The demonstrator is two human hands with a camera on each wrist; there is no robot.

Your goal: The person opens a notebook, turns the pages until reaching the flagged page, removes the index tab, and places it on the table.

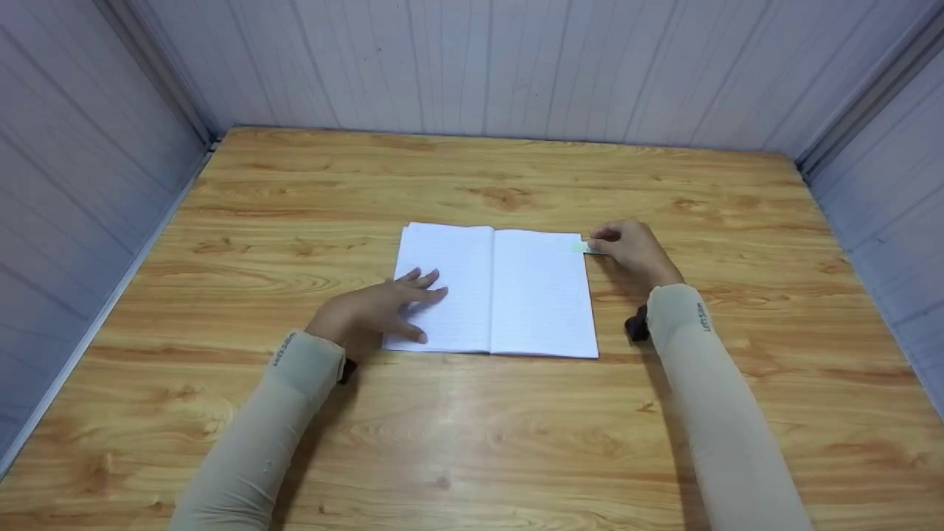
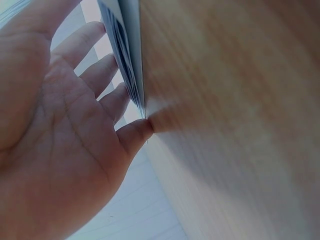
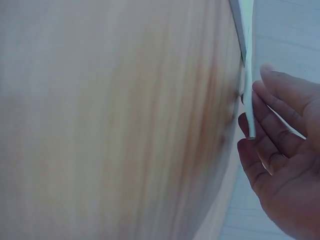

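Observation:
An open notebook (image 1: pixel 542 295) with faintly lined white pages lies on the wooden table. My left hand (image 1: pixel 376 306) rests on its left page with the fingers spread; in the left wrist view the fingertips reach the edge of the stacked pages (image 2: pixel 122 50). At the upper right edge of the right page, a pale green paper strip (image 1: pixel 579 248) lies partly on the page and partly beyond it. My right hand (image 1: pixel 630 249) pinches the outer end of that strip. The right wrist view shows the strip (image 3: pixel 249 112) edge-on beside the thumb and fingers (image 3: pixel 280 135).
The wood-grain table (image 1: pixel 442 442) extends around the notebook on every side. Pale panelled walls (image 1: pixel 457 66) stand along its back, left and right. Both forearms wear light sleeves (image 1: pixel 726 413), with a dark device (image 1: pixel 637 324) at the right wrist.

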